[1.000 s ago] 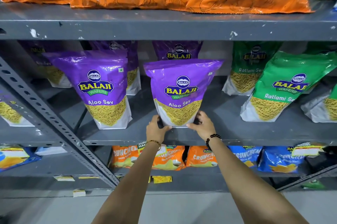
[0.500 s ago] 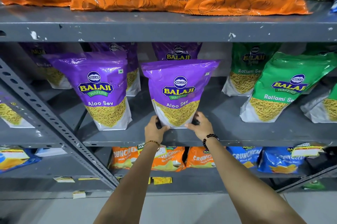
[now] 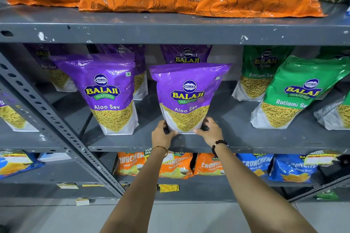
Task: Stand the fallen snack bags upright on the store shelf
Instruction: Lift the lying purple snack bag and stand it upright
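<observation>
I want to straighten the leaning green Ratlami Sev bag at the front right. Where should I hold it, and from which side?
Probably grip the green Ratlami Sev bag low, at its two bottom corners, coming from the front. Its filled base carries the weight, while the top leans right and is thin and floppy.

We see both arms reaching forward, left hand (image 3: 162, 135) and right hand (image 3: 209, 132) (fingers curled, thumbs pointing inward) clasping something between them
</observation>
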Motion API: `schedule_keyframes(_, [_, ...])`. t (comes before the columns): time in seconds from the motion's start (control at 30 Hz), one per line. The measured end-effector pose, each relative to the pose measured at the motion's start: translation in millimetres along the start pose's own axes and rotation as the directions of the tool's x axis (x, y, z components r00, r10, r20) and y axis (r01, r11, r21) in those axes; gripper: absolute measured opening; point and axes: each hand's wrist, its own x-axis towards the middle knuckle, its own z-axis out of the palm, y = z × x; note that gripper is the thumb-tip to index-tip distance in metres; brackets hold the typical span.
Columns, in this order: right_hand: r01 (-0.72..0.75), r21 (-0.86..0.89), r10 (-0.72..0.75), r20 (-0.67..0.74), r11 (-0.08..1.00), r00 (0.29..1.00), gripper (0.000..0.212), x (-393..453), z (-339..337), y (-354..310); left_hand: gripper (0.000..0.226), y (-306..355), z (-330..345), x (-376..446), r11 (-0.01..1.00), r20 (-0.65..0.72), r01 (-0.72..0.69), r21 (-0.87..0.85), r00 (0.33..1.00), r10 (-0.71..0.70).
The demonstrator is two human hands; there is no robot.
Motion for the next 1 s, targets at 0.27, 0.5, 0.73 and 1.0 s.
schedule_keyframes(0.27, [0.001, 0.020, -0.001, 0.009, 1.000, 1.000, 0.061, -2, 0, 1, 0.048, -4, 1, 4, 1.000, 0.018, -0.021, 0.018, 1.000, 0.020])
schedule_keyframes(0.5, [0.014, 0.018, -0.014, 0.025, 1.000, 1.000, 0.065, -4, 1, 2, 0.059, -30, -28, -22, 0.995, -0.512, -0.012, -0.097, 0.858, -0.039])
schedule_keyframes(0.73, [0.026, 0.023, -0.026, 0.011, 0.999, 1.000, 0.061, -5, 5, 1, 0.129, -54, -95, 10, 0.977, -0.564, 0.166, -0.131, 0.799, -0.211])
schedule_keyframes(1.0, [0.020, -0.011, -0.020, 0.006, 1.000, 1.000, 0.057, -3, 5, 2, 0.113, -60, -103, 25, 0.980, -0.575, 0.183, -0.080, 0.795, -0.196])
